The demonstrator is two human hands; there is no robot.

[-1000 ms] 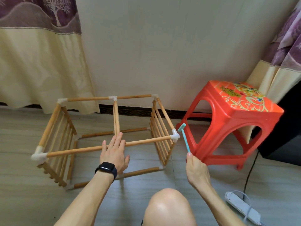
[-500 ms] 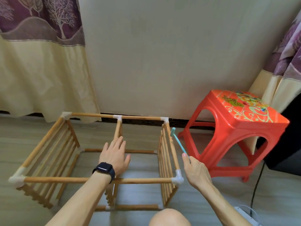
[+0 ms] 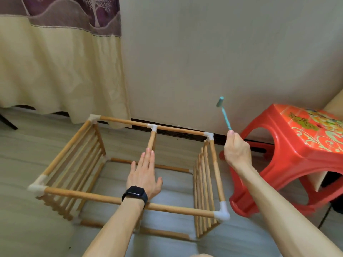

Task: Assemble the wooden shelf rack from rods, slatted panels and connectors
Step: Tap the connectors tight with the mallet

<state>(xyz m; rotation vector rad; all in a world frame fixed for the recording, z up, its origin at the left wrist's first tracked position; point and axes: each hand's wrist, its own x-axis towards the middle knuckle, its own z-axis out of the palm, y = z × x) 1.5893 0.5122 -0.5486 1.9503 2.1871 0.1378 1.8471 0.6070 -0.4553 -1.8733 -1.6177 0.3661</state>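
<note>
The wooden shelf rack point(image 3: 83, 195) fills the lower centre and left of the frame, with a red stool point(image 3: 297, 154) at right. The left hand point(image 3: 143, 175) lies flat, fingers straight, on its middle rod point(image 3: 151, 140). The right hand point(image 3: 236, 151), right of centre, grips a raised teal hammer point(image 3: 225, 115).

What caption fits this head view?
Left hand rests on the middle rod of the wooden rack; right hand holds a teal hammer aloft.

Red stool point(image 3: 300, 156) just beside rack point(image 3: 130, 197)

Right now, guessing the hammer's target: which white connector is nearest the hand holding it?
The far-right top corner connector, beside the right hand; all others sit farther.
</note>
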